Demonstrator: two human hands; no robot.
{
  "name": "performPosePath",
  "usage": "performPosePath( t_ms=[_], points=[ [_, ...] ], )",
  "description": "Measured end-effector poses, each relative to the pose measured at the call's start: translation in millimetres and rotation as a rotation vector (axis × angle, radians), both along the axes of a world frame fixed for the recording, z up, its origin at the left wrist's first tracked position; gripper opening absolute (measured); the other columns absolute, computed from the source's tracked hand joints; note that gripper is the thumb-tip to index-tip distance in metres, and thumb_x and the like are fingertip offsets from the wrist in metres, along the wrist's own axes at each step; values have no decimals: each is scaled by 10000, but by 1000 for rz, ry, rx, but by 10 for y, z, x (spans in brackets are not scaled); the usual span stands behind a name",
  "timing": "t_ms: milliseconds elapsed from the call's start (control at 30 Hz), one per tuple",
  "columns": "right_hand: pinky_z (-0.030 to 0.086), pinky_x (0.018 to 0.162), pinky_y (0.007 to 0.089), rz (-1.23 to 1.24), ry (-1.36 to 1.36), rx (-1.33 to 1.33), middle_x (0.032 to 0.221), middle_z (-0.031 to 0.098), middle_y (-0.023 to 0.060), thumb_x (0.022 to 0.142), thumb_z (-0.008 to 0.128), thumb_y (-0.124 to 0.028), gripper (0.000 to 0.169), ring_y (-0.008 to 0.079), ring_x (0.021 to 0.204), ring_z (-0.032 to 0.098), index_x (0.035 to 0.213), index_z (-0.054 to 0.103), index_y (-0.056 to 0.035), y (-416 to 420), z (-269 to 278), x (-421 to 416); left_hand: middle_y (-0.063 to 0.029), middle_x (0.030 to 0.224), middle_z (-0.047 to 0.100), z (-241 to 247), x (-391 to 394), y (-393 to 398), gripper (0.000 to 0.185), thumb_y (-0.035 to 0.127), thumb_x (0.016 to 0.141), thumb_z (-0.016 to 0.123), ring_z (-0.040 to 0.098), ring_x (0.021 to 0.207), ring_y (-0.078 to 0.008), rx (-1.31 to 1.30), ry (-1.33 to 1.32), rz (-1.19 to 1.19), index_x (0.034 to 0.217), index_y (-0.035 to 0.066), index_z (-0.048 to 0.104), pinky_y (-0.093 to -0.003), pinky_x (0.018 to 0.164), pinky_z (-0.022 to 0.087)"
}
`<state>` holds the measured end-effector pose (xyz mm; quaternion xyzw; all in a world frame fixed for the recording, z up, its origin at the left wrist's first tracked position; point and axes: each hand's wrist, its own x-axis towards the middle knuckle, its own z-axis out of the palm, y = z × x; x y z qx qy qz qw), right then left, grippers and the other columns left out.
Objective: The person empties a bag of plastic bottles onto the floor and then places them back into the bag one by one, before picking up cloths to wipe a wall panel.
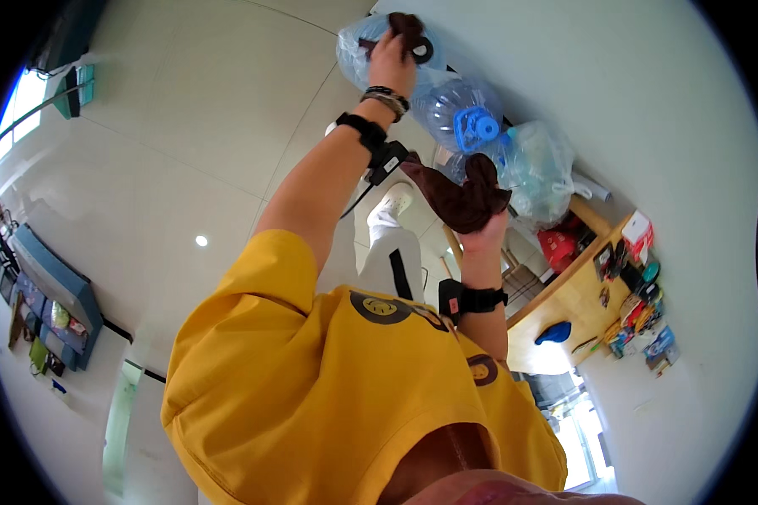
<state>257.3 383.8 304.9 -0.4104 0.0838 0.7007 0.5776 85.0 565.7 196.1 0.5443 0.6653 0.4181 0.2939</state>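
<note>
My left hand (393, 63) is stretched out over a light blue plastic bag (357, 53), its fingers closed on a bunched dark brown cloth (406, 26). A dark ring-shaped part shows beside those fingers; whether it belongs to the cloth I cannot tell. Nearer to me, my right hand (485, 232) grips a second dark brown cloth (445, 199), which covers most of the fingers and spreads out to the left. Just beyond it stands a large clear plastic water bottle (458, 104) with a blue handle and cap. Both wrists wear black straps with small boxes.
A knotted clear bag of bottles (537, 170) leans by the wall at right. Near it is a wooden table (581, 303) crowded with small items and a blue object (553, 332). A blue-grey sofa (60, 284) stands far left on the tiled floor (202, 126).
</note>
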Motion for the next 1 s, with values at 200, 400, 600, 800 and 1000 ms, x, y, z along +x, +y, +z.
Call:
performPosePath(
  t_ms=[200, 400, 600, 800, 1000],
  points=[
    [360, 949, 386, -10, -293, -155, 1167, 488, 53, 842, 508, -251, 379, 215, 1080, 463, 1189, 445, -112, 611, -563, -139, -184, 1034, 560, -603, 58, 236, 300, 221, 822, 439, 526, 917, -369, -329, -253, -33, 1058, 58, 527, -402, 810, 419],
    [417, 878, 405, -20, -578, 13, 1138, 481, 51, 853, 490, -200, 357, 227, 1043, 477, 1194, 427, -112, 1732, -1034, -250, -196, 880, 602, -1443, 52, 257, 377, 330, 854, 405, 567, 866, -343, -550, -502, 147, 983, 5, 545, -376, 777, 419],
    [402, 862, 288, 499, -1024, 292, 1097, 524, 67, 898, 413, -134, 346, 161, 980, 507, 1229, 431, -33, 2453, -1354, -641, -212, 943, 581, -1439, 128, 230, 344, 270, 865, 426, 539, 917, -345, -657, -595, 167, 991, -28, 541, -375, 817, 399],
    [421, 808, 284, 685, -722, -166, 998, 574, 77, 860, 508, -219, 316, 172, 926, 531, 1102, 526, -18, 2683, -1900, -453, -186, 865, 544, -979, 255, 358, 308, 269, 862, 414, 486, 864, -372, -181, -230, 151, 775, 2, 540, -448, 768, 377],
    [442, 764, 266, 411, -553, -18, 924, 582, 73, 868, 484, -190, 289, 149, 846, 558, 1081, 497, 5, 2174, -2695, -214, -127, 754, 575, -1018, 298, 441, 317, 342, 836, 446, 541, 753, -334, -109, -223, 178, 772, 65, 584, -437, 621, 436]
  ],
)
